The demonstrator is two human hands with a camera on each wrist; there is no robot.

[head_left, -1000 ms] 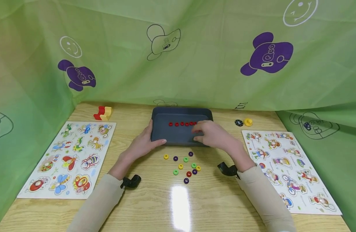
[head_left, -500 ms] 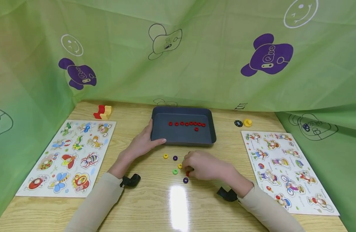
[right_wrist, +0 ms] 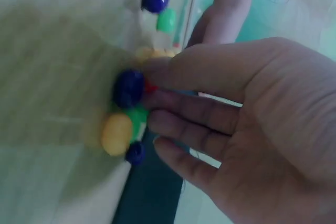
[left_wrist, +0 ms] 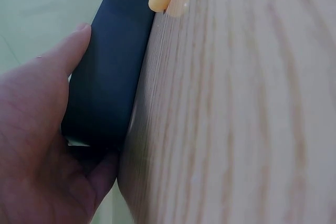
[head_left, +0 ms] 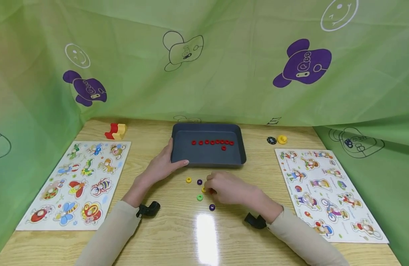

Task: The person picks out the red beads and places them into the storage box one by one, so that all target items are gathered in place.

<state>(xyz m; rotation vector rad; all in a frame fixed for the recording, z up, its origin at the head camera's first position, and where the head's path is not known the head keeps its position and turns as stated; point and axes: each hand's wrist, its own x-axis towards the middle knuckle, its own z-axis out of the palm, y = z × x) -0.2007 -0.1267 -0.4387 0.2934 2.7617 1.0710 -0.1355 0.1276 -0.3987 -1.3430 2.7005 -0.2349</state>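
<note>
My left hand point(head_left: 160, 164) grips the near left corner of a dark grey tray point(head_left: 204, 158), its thumb along the front wall point(left_wrist: 107, 72). Inside the tray several red beads point(head_left: 212, 142) form a row, with one red bead point(head_left: 223, 148) in front of it. My right hand point(head_left: 228, 188) is over the loose beads on the table, thumb and forefinger pinching a red bead point(right_wrist: 150, 86). Around those fingertips lie a purple bead point(right_wrist: 129, 88), a yellow bead point(right_wrist: 116, 134) and a green bead point(head_left: 199, 197). The right hand hides some beads from the head view.
Puzzle boards lie left point(head_left: 74, 184) and right point(head_left: 331, 195). Behind the left board sit red and yellow blocks point(head_left: 116, 131). A black chip point(head_left: 271, 140) and a yellow duck point(head_left: 282, 139) are right of the tray. A green curtain point(head_left: 224, 85) encloses the table's back and sides.
My right hand has left the tray, come back to the loose beads and taken hold of a red bead. One red bead now stands before the row. My left hand stays at the tray.
</note>
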